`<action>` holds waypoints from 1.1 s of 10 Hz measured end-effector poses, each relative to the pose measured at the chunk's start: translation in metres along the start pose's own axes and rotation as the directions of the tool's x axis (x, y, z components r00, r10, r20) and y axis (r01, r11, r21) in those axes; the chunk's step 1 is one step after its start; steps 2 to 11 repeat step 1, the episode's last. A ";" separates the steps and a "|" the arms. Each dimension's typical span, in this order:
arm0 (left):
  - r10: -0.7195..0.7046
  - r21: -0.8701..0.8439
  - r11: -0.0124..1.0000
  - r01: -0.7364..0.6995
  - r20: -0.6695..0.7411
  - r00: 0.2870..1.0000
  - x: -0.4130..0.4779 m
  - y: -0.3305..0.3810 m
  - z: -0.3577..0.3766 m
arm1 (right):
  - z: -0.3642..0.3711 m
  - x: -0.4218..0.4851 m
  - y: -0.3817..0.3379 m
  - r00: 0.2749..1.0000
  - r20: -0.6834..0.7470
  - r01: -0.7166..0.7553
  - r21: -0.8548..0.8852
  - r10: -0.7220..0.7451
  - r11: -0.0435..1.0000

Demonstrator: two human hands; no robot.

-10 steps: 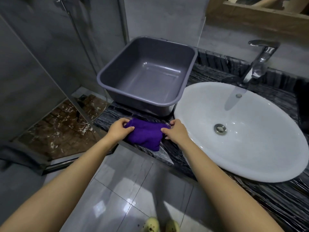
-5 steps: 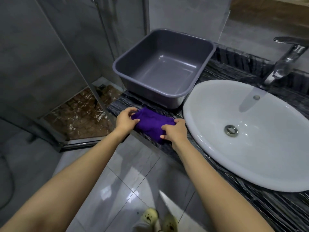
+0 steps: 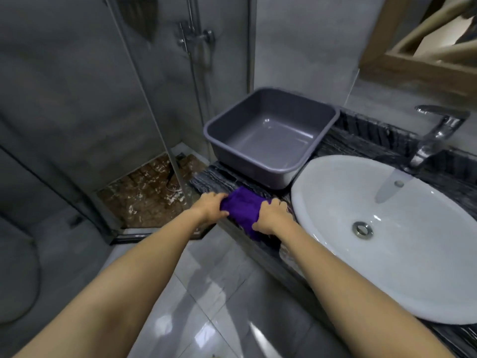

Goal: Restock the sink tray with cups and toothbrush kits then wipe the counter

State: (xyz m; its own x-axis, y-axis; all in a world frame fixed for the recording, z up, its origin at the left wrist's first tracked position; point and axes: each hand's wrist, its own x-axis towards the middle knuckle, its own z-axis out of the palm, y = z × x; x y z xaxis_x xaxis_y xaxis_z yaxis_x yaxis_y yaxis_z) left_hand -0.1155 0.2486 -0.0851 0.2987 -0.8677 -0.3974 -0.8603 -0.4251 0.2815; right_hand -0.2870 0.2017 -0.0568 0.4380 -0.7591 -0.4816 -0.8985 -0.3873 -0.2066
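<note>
Purple cloth (image 3: 242, 211) lies bunched on the dark veined counter (image 3: 214, 178), just in front of the grey tub (image 3: 271, 136) and left of the white sink (image 3: 387, 228). My left hand (image 3: 210, 206) grips its left end, fingers curled into the fabric; my right hand (image 3: 272, 217) presses down on its right edge, fingers bent over it. The tub sits against the sink's rim

Ahead of our hands: grey tub (image 3: 268, 140) blocks the surface (image 3: 214, 178).
Right of our right hand (image 3: 272, 215): white basin (image 3: 387, 233) rim, close.
Left of our left hand (image 3: 209, 206): glass shower panel (image 3: 144, 99).
Toward us: open floor (image 3: 206, 293).
</note>
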 end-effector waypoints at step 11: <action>0.001 0.035 0.999 -0.011 0.270 0.963 -0.016 0.003 -0.024 | -0.027 -0.005 -0.013 0.979 0.202 0.016 -0.057 -0.004 0.998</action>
